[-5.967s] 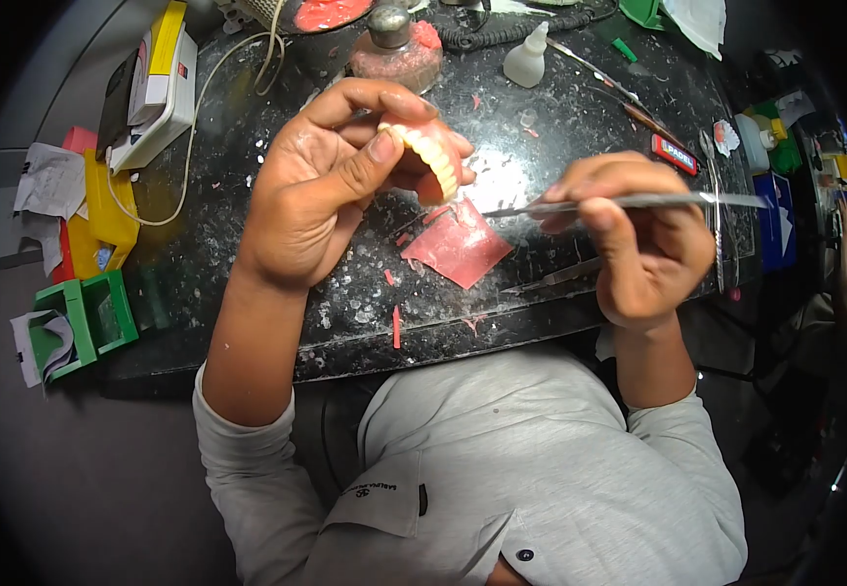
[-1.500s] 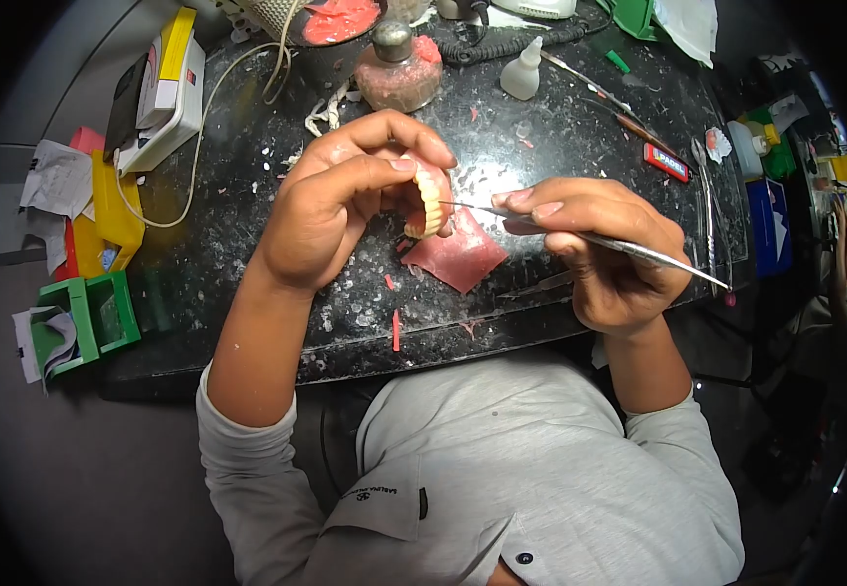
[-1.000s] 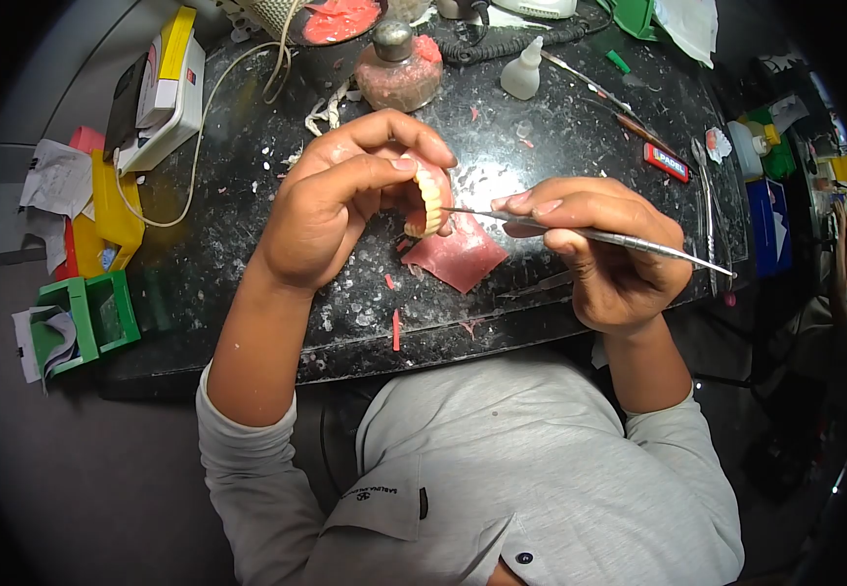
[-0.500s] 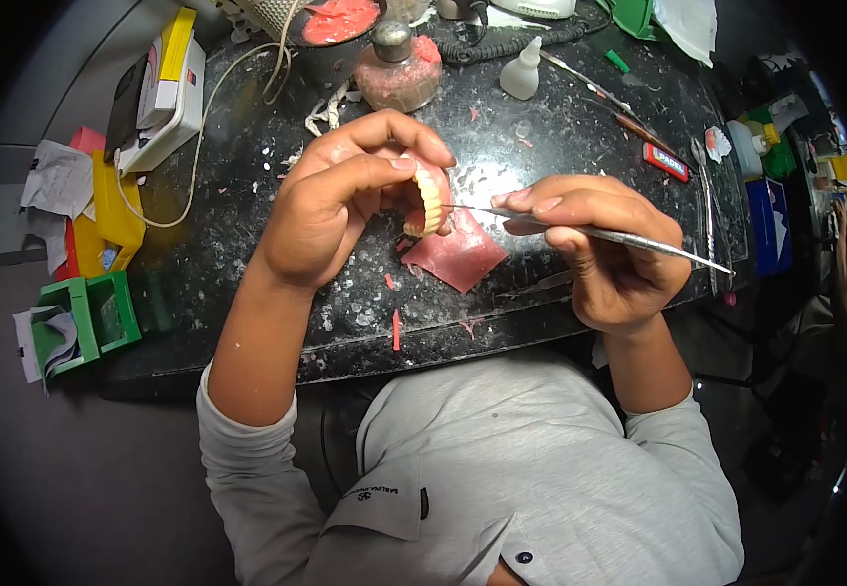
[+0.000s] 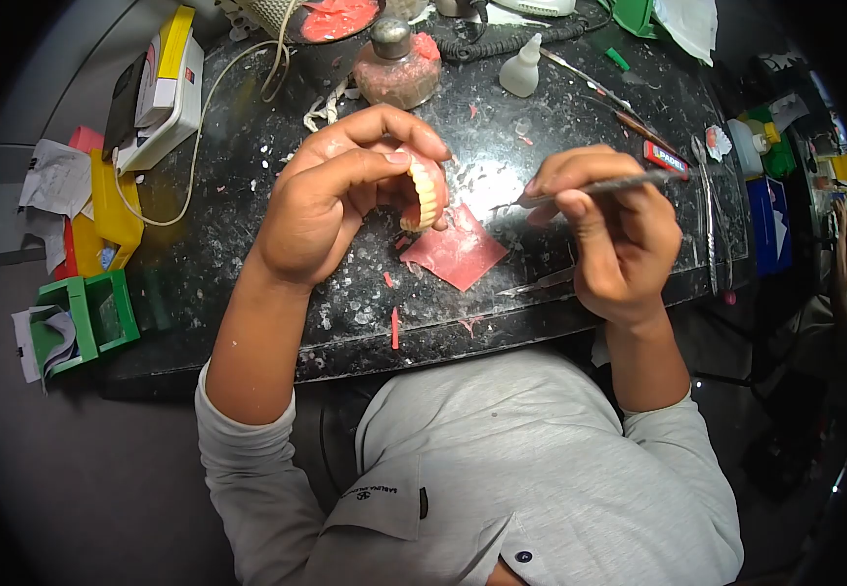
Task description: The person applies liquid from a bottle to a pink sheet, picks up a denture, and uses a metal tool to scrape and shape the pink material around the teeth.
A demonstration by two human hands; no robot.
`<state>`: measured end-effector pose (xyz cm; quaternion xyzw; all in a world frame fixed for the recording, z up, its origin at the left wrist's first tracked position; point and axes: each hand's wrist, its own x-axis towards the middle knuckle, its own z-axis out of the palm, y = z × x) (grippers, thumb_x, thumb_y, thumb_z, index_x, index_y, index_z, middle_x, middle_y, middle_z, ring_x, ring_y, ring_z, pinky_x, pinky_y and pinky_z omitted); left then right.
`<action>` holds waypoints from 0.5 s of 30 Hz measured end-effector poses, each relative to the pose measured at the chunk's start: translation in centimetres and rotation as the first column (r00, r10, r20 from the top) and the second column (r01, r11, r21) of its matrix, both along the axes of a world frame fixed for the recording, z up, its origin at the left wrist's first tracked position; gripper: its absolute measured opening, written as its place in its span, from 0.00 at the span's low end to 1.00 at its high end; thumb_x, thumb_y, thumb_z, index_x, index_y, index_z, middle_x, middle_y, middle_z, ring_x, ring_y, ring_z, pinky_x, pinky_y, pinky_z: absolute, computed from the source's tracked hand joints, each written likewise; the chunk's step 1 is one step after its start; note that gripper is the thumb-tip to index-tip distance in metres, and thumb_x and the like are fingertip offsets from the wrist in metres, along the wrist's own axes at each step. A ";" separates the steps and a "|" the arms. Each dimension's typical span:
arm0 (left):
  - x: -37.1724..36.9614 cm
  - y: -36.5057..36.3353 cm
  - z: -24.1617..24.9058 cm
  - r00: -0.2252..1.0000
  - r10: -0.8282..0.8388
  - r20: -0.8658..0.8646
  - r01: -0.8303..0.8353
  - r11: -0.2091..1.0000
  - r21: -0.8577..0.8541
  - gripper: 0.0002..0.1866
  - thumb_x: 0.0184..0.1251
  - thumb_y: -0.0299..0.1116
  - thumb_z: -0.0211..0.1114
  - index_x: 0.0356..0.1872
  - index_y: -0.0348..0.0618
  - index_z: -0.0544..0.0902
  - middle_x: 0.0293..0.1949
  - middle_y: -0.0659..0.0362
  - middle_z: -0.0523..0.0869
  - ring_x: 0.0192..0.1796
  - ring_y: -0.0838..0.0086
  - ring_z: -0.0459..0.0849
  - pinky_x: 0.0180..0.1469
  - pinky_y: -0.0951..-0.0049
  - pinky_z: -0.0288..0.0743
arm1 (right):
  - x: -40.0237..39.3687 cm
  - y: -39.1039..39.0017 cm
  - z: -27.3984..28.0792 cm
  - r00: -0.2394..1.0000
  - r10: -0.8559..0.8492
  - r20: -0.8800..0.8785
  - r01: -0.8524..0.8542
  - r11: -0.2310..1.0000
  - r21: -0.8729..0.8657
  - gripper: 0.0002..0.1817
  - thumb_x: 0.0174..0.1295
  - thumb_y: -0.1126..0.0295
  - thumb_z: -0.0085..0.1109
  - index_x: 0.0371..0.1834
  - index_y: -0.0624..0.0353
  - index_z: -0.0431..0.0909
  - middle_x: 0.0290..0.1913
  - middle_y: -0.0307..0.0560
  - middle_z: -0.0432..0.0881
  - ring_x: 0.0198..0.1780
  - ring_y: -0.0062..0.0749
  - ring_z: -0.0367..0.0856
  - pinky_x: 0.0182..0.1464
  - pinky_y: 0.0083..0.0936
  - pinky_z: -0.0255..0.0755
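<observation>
Pink and cream, the curved denture with its row of teeth (image 5: 426, 200) is sitting in our left hand (image 5: 321, 210), which is pinching it between thumb and curled fingers. Our right hand (image 5: 619, 230) is pinching a slim grey metal tool (image 5: 653, 180), and its tip is now pointing into the gap between our hands, having just come away from the teeth. We are judging this as a pause in the fine shaping, the denture staying available for another pass. Between and below our hands, a square-cut pink wax sheet (image 5: 458, 252) is lying on the speckled black worktop (image 5: 345, 313); beyond our left hand, a round glass jar with a metal cap (image 5: 397, 78) is standing.
</observation>
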<state>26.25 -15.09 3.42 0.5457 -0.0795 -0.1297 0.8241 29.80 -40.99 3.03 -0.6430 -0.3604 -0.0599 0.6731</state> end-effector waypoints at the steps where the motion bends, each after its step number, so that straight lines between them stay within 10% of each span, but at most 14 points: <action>1: 0.0 0.0 0.0 1.000 0.005 0.001 -0.005 1.000 0.000 0.14 0.74 0.30 0.53 0.51 0.28 0.78 0.39 0.46 0.86 0.40 0.62 0.89 0.46 0.64 0.86 | 0.2 -0.2 0.0 0.999 -0.018 -0.048 0.011 0.990 -0.139 0.01 0.69 0.84 0.62 0.40 0.69 0.82 0.37 0.48 0.87 0.35 0.26 0.85 0.38 0.24 0.80; 15: 0.0 0.0 -0.1 1.000 0.020 0.003 -0.020 1.000 0.016 0.14 0.73 0.30 0.53 0.51 0.29 0.78 0.39 0.46 0.86 0.40 0.61 0.90 0.46 0.63 0.86 | 0.3 0.0 -0.1 0.991 0.118 0.068 -0.092 0.947 -0.307 0.06 0.62 0.91 0.59 0.37 0.70 0.78 0.34 0.49 0.86 0.32 0.30 0.86 0.34 0.26 0.79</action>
